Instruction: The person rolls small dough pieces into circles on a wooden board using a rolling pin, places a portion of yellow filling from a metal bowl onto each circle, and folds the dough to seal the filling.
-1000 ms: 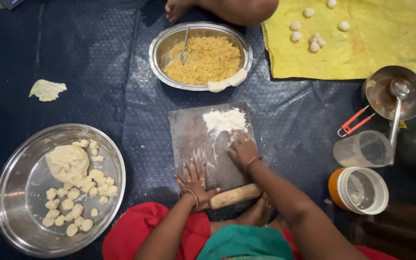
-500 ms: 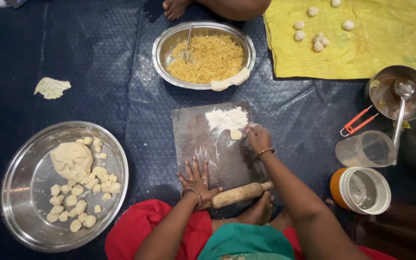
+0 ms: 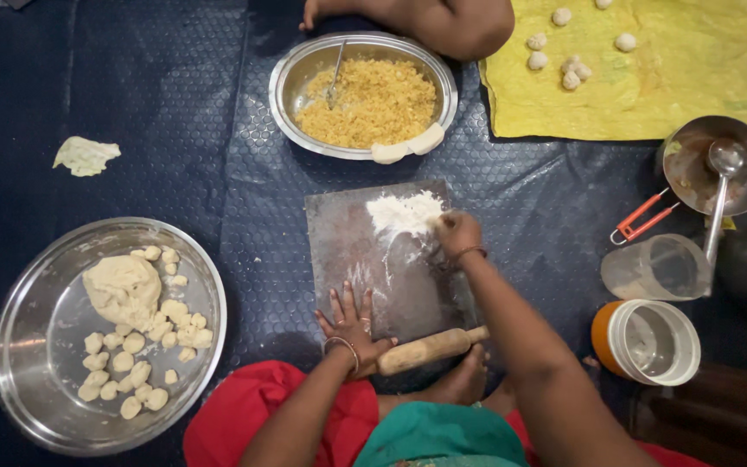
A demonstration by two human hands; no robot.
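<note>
A grey rolling board (image 3: 352,246) lies on the dark blue mat, with a heap of white flour (image 3: 401,213) at its far edge. My right hand (image 3: 456,233) reaches into the right side of that flour, fingers closed, perhaps on a small dough piece I cannot make out. My left hand (image 3: 352,318) rests flat on the board's near edge, fingers spread. A wooden rolling pin (image 3: 430,348) lies just behind that hand, by my foot.
A steel tray (image 3: 41,389) at left holds a dough lump and several small dough pieces. A steel bowl (image 3: 289,73) of yellow crumbly filling with a spoon sits beyond the board. Dough balls lie on a yellow cloth (image 3: 676,78). A ladle bowl, jug and orange-lidded container stand right. Another person's leg shows at top.
My right hand has moved from the middle of the board up to the flour heap at its far edge. My left hand stays flat on the near edge.
</note>
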